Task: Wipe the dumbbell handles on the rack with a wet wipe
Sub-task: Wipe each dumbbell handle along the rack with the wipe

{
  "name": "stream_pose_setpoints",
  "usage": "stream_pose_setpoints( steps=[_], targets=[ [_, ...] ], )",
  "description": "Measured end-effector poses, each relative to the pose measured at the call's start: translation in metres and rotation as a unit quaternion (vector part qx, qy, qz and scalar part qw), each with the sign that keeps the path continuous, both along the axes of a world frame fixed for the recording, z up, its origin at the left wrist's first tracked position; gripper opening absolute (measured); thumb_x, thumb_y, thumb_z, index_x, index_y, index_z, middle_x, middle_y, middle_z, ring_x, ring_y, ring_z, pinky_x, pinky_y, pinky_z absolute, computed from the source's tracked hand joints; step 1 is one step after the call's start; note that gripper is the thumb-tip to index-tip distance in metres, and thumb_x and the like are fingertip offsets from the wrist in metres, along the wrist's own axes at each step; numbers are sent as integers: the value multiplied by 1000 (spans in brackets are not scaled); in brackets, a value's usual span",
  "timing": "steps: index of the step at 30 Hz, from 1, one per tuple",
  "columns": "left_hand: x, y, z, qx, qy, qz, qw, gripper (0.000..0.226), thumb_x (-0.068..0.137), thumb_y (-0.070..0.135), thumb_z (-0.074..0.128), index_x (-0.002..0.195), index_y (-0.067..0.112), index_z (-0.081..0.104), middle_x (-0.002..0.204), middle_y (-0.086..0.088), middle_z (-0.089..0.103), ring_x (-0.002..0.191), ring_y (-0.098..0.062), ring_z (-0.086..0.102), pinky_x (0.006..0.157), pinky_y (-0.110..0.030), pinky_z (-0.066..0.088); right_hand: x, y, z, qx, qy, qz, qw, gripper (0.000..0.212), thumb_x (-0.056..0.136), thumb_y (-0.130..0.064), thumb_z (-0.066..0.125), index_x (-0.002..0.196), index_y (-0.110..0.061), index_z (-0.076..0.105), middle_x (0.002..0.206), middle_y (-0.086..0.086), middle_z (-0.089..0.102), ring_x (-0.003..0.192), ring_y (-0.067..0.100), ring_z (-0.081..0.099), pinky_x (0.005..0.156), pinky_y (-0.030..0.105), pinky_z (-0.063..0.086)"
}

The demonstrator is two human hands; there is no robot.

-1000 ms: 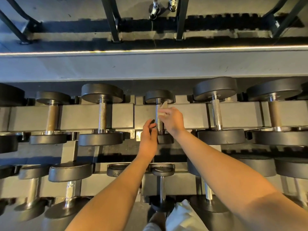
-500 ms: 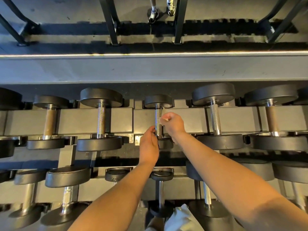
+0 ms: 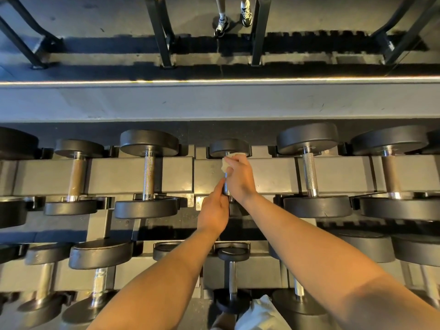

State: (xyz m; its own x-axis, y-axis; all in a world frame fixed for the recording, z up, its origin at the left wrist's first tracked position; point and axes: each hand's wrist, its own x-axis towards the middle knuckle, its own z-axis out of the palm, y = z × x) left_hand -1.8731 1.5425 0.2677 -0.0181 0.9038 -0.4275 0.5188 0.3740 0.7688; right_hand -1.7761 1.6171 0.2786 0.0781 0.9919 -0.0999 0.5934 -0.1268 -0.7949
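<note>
Dumbbell handle [image 3: 227, 188] points at the rack's [image 3: 207, 175] far edge; right grip [image 3: 239, 177] clasps wet wipe [image 3: 224, 165] there, left grip [image 3: 214, 210] holds near end.

No legible text, numbers or labels on anything here.

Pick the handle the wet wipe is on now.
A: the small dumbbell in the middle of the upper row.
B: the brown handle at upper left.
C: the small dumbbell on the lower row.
A: the right hand holds the wet wipe on the handle of the small middle dumbbell in the upper row, with the left hand holding its near end.
</note>
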Motion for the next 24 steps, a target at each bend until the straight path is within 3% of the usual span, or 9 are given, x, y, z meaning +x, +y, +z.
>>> stream_pose_setpoints(
  steps=[3,5,7,9,12,16,21,24],
  targets=[
    [1,2,6,-28,5,-2,1000,57,108,25,29,157,48,11,106,-15,64,65,-12,54,58,-29,41,4,-8,-4,-24,-18,-9,1000,31,97,3,48,122,-2,67,122,13,58,112,23,54,92,14,43],
    [2,2,7,-29,3,1,1000,58,108,26,30,156,51,10,113,-20,64,66,-13,54,60,-31,43,8,-14,-7,-59,-15,4,998,32,98,4,49,121,-6,70,126,11,57,117,22,55,97,13,40],
    [2,1,7,-21,1,1,1000,58,107,25,30,155,52,12,118,-21,64,75,-21,61,63,-32,45,11,-12,-6,-85,6,-9,996,32,99,0,52,123,-11,70,129,8,57,120,21,55,100,14,38],
    [2,1,7,-16,-10,8,1000,57,107,24,30,155,51,16,119,-19,63,86,-27,63,70,-37,48,10,0,0,-76,43,-56,995,30,99,-8,55,126,-14,69,129,7,60,120,21,57,104,24,44],
    [2,0,5,-6,-10,15,1000,54,107,24,30,155,49,21,114,-8,64,81,-15,58,69,-33,48,10,9,9,-90,94,-118,984,26,98,-13,60,122,-15,69,120,2,66,111,18,62,93,26,49],
    [2,-2,2,0,-4,29,1000,48,108,27,29,153,45,26,100,-4,63,76,-14,58,69,-35,48,14,-20,1,-134,78,-93,983,22,91,-14,70,112,-18,74,111,-1,71,100,12,63,90,21,48],
    [2,-3,5,-2,-26,41,999,45,110,37,25,154,41,27,128,1,62,106,-15,61,94,-42,52,16,-51,-10,-167,90,-77,979,20,85,-12,77,104,-17,77,107,-1,71,99,13,66,91,23,49],
    [3,-4,6,10,-39,45,998,42,110,34,26,151,40,34,109,4,66,90,-10,63,82,-37,54,18,-31,-6,-114,114,-119,980,16,87,-12,75,100,-20,76,111,-3,66,103,13,63,93,26,50]
  ],
)
